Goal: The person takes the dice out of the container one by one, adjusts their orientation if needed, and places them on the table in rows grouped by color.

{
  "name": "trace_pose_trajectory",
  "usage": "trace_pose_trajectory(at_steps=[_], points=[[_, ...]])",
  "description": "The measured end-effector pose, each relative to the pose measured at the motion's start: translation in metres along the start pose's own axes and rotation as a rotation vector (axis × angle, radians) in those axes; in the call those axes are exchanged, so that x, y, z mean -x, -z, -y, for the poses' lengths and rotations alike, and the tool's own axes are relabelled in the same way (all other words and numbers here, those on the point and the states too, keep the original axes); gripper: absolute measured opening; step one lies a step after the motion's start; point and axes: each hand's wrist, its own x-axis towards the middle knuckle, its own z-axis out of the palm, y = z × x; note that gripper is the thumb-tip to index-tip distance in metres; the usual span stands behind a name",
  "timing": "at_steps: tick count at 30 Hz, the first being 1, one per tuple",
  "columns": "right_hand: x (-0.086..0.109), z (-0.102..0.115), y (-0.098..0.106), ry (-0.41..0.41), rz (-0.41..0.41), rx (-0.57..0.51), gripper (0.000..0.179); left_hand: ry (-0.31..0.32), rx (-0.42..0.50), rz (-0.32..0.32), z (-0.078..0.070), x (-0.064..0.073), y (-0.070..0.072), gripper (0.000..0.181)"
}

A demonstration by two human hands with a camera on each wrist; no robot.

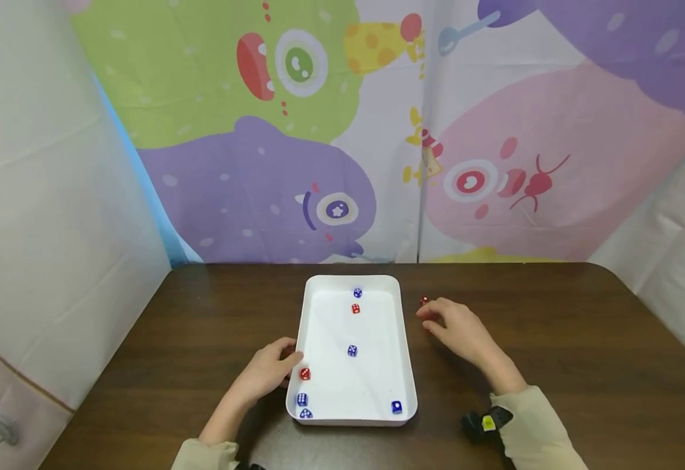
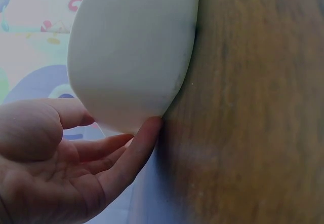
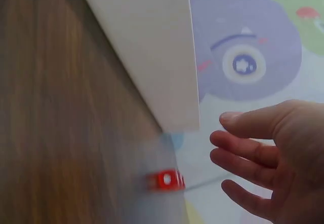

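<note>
White pips marked the dice in the white tray (image 1: 372, 385): a single one showed on the blue die (image 1: 396, 407) in the near right corner, and what looked like a diagonal three on the red die (image 1: 304, 374) by the left wall. Any marking on the yellow patch (image 1: 488, 423) of the black wrist device (image 1: 473, 427) was too small to read.

The tray lay lengthwise on the dark wooden bench (image 1: 583, 346), its raised rim rounded at the corners. The left hand (image 1: 265, 373) was clamped on its left long side, thumb at the rim, fingers against the outer wall. Two blue dice (image 1: 302, 399) sat in the near left corner, another blue die (image 1: 352, 351) near the middle, and a blue and a red die (image 1: 355, 309) toward the far end.

Beyond the tray's right edge, the right hand (image 1: 462, 329) hung with thumb and fingers apart, loosely bent. A loose red die (image 1: 425, 301) lay on the bench just past its fingertips; more red showed under the thumb, mostly hidden. Open wood stretched from that hand to the bench's right edge. A cartoon-printed curtain (image 1: 260, 170) closed off the far edge.
</note>
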Motion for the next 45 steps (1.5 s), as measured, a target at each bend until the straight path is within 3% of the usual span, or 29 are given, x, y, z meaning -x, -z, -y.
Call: trace_pose_trajectory(at_steps=[13, 23, 36, 45], points=[[0.001, 0.045, -0.009, 0.071, 0.049, -0.015, 0.015, 0.011, 0.032, 0.029, -0.002, 0.002, 0.001, 0.031], [0.003, 0.077, -0.022, 0.211, 0.134, 0.023, 0.016, 0.004, 0.037, 0.048, 0.0, 0.004, 0.0, 0.032], [-0.003, 0.117, -0.041, 0.403, 0.25, 0.069, 0.014, -0.02, -0.005, 0.026, 0.0, 0.004, 0.0, 0.028], [-0.005, 0.135, -0.059, 0.542, 0.253, 0.186, 0.019, -0.026, -0.023, 0.018, -0.001, 0.003, 0.001, 0.026]])
